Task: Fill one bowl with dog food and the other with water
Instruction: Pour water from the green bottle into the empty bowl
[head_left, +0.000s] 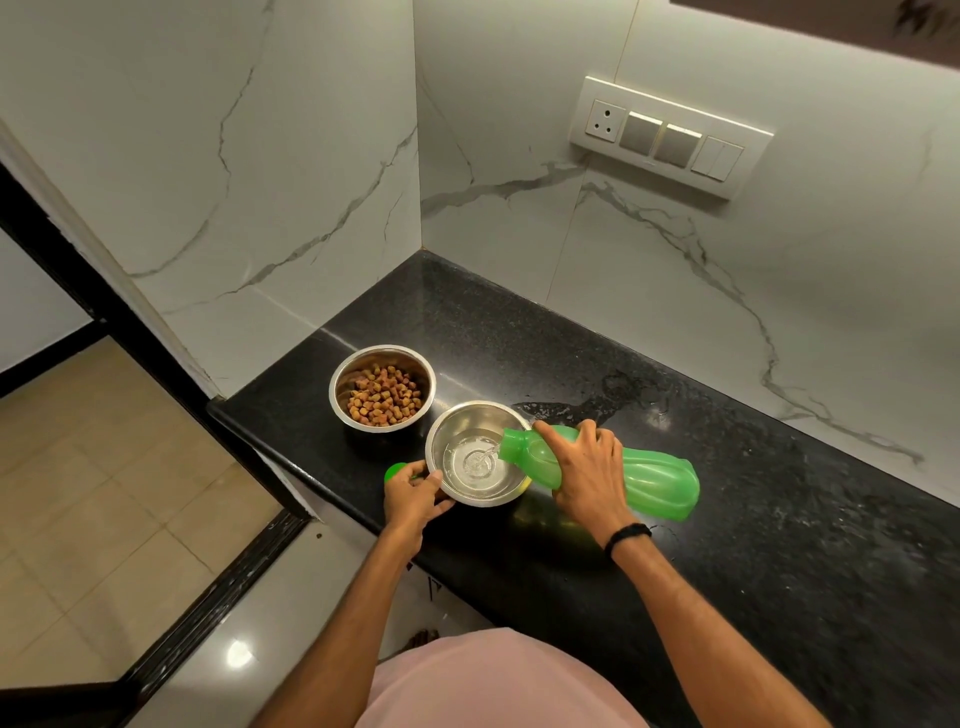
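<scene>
Two steel bowls stand near the left end of a black counter (727, 519). The far bowl (340, 410) holds brown dog food (383, 395). The near bowl (457, 421) has a shallow pool of water in it. My right hand (587, 473) grips a green plastic bottle (654, 480), tipped on its side with its mouth over the near bowl; a thin stream of water runs into it. My left hand (413, 496) rests against the near bowl's left rim and holds the green bottle cap (397, 472).
White marble walls close the corner behind the counter. A switch plate (670, 137) hangs on the right wall. A wet patch (587, 405) lies on the counter behind the bottle. The counter's left end drops to a tiled floor (104, 467).
</scene>
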